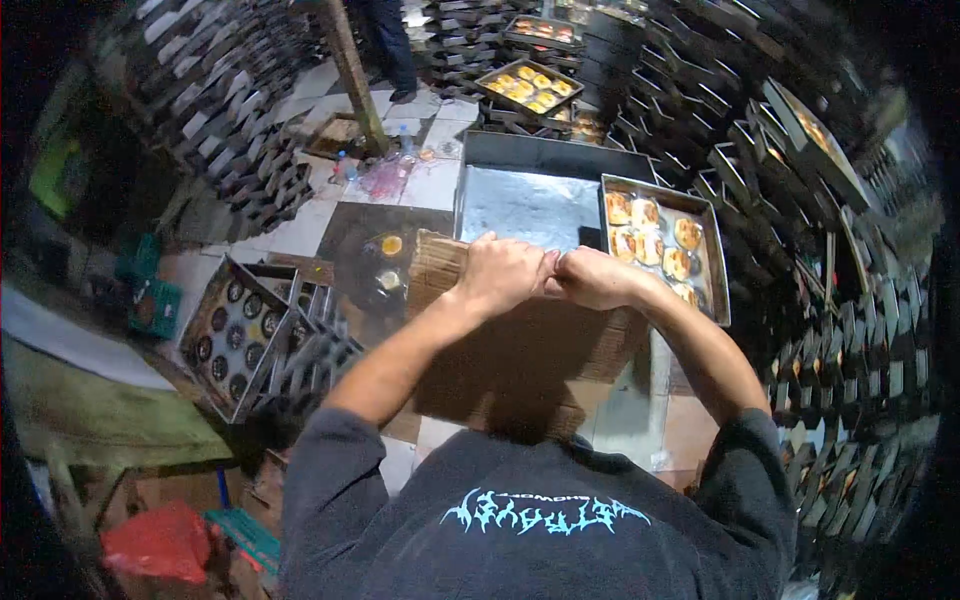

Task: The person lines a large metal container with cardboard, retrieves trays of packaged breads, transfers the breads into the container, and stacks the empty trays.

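Observation:
My left hand (pixel 508 272) and my right hand (pixel 596 278) are together in front of my chest, their fingers curled and thumbs nearly touching. Whatever is between the fingers is hidden or too small to make out. Brown cardboard (pixel 480 365) lies below them. Just beyond my hands is a large metal tray (pixel 530 205) with a shiny bare bottom. A smaller tray (pixel 712 255), close to my right hand, holds several browned, yellow-topped pastries (pixel 648 248).
Tall stacks of metal trays (pixel 690 90) line the right and back. At left, a tray (pixel 236 400) holds dark round pieces. A wooden post (pixel 355 80), a red plastic bag (pixel 158 540) and another tray of pastries (pixel 528 88) stand around. A person's leg (pixel 392 45) shows at the back.

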Available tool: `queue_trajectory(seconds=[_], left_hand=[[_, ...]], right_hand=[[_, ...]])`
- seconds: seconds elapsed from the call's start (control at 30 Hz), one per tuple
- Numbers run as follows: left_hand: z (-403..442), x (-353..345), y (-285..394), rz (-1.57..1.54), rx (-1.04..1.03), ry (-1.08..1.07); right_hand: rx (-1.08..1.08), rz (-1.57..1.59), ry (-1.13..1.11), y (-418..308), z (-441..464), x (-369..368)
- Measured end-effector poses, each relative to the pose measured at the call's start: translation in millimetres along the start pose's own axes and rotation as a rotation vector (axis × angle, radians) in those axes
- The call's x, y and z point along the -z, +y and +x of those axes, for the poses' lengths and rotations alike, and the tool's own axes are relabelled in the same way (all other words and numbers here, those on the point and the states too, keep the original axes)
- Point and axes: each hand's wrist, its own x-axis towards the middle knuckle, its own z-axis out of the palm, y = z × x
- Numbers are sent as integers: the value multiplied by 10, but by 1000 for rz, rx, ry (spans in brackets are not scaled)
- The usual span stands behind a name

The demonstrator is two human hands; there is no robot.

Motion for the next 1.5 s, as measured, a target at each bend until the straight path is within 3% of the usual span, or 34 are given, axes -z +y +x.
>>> queue_trajectory(seconds=[0.07,0.13,0.17,0.23,0.3,0.33,0.4,0.47,0.53,0.6,0.73,0.8,0.83,0.87,0.93,1.0,1.07,1.13,1.17,1.2,1.27,1.3,1.37,1.4,1.47,1.5], left_hand=[[-42,-55,-130,-23,81,-41],[-49,-114,-232,-87,228,-282],[-19,-94,-243,-81,245,-277],[79,-31,-249,-18,354,-494],[98,-204,-379,-21,412,-531],[90,-300,-428,-33,459,-571],[156,-336,-441,-27,524,-538],[221,-380,-421,15,525,-562],[412,-286,-391,-31,571,-556],[654,-127,-371,84,527,-567],[766,13,-574,80,678,-664],[576,-215,-634,134,738,-690],[430,-342,-675,149,775,-681],[252,-467,-726,163,811,-679],[-211,-743,-764,169,872,-680],[-605,-970,-751,259,911,-580],[-820,-1051,-593,239,1056,-635],[-1169,-1269,-512,261,1103,-648],[-1145,-1239,-396,273,1138,-644],[-1195,-1282,-376,268,1152,-644],[-1256,-1383,-359,350,1118,-569],[-1194,-1428,-356,348,1116,-564],[-1031,-1576,-286,377,971,-382],[-933,-1626,-261,368,961,-384],[-773,-1667,-104,424,692,-33],[-733,-1590,16,346,766,-145]], right_hand=[[29,-16,-6,-31,115,7],[91,-219,68,183,289,-166],[71,-248,74,241,345,-202],[69,-280,124,305,411,-287],[58,-509,209,200,382,-376],[130,-643,138,98,328,-359],[217,-561,179,209,316,-380],[-3,-348,75,469,282,-134],[31,-115,-144,667,156,240],[32,242,-144,746,-74,571],[49,1090,151,1578,-154,150],[-129,601,72,1679,-1,-48],[-105,529,219,1838,199,-306],[-69,245,497,1781,278,-417],[105,307,565,1786,616,-688],[121,196,320,1683,926,-1061],[73,32,148,1525,969,-1448],[13,368,95,1568,1051,-1729],[-131,509,131,1587,1047,-1765],[-185,442,198,1562,986,-1704],[238,-187,527,1720,1017,-1842],[237,-192,529,1707,1060,-1712],[175,-78,-78,1706,1223,-1376],[160,232,-366,1758,1316,-1229],[-17,143,-779,1719,1357,-1042],[-29,352,-835,1587,1168,-864]])
